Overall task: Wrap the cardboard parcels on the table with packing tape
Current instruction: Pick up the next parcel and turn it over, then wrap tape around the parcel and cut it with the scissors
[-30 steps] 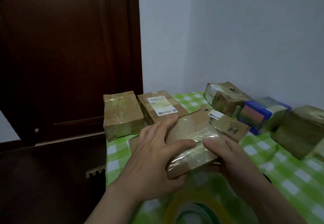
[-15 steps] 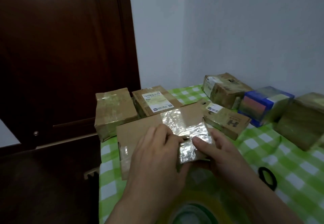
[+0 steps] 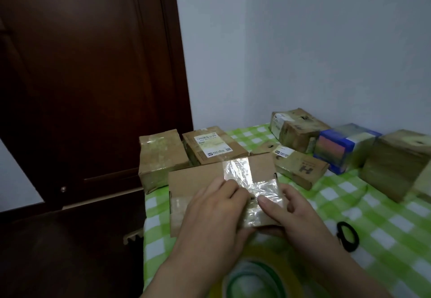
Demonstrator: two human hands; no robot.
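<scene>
At middle left a taped parcel (image 3: 161,158) and a labelled parcel (image 3: 210,148) sit side by side on the counter (image 3: 363,204). Just in front of them, in the lower middle of the frame, is the flat parcel (image 3: 191,181) I am working on. My left hand (image 3: 210,216) is curled over its top, fingertips bent onto the tape strip (image 3: 238,167). My right hand (image 3: 296,213) grips the right end, thumb on the crinkled tape, fingers underneath. To do this well, I should rub outward from the centre, flatten the wrinkles and fold the loose end tight round the edge before drawing more from the tape roll (image 3: 268,257) at the bottom. A black band (image 3: 347,232) lies at lower right, and a blue box (image 3: 345,146) stands at middle right.
</scene>
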